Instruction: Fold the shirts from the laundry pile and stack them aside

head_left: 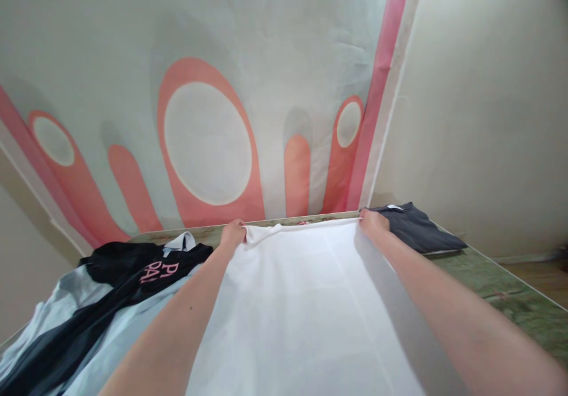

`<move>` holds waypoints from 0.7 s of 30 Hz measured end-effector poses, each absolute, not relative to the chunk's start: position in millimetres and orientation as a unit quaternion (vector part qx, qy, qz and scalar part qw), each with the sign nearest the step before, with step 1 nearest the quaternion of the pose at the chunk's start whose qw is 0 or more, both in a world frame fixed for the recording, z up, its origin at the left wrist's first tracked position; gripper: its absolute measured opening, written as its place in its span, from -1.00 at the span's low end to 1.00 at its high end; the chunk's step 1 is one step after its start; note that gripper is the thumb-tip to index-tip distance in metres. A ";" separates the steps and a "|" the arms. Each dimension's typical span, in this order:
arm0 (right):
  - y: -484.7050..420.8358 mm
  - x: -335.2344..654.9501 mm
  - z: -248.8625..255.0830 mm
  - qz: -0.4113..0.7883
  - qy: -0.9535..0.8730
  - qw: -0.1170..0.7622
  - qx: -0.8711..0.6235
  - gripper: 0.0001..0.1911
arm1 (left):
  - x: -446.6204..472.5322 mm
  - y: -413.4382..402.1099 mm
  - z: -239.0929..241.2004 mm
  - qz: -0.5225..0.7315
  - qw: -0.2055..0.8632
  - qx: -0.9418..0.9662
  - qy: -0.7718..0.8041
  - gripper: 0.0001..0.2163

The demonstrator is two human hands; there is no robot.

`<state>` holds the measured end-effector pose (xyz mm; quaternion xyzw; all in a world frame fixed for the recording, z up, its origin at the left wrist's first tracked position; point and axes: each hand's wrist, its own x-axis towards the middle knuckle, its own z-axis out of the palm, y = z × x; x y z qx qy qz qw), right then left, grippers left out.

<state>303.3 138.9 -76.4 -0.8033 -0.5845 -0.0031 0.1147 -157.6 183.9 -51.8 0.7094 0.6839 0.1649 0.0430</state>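
Observation:
A large piece of white cloth [306,301], its kind not plain from here, stretches from the far side of the table down past the bottom of the view. My left hand [233,232] pinches its far left corner, where the fabric bunches a little. At the far right corner, my right hand [374,225] grips the same edge. Between both hands the far edge runs nearly straight and taut. Where the near end of the cloth lies is out of view.
Left of my left arm lies a loose pile of garments, with a black printed shirt [155,271] on pale blue clothing [126,331]. A folded dark grey garment [417,227] rests at the back right of the green patterned table [501,292]. Behind stands a wall with a pink-and-white printed hanging [275,76].

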 end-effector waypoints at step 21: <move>51.4 263.0 -141.0 -0.010 -0.745 0.123 -0.655 -0.48 | -161.4 82.4 -111.7 0.046 -0.022 0.785 0.618 -0.44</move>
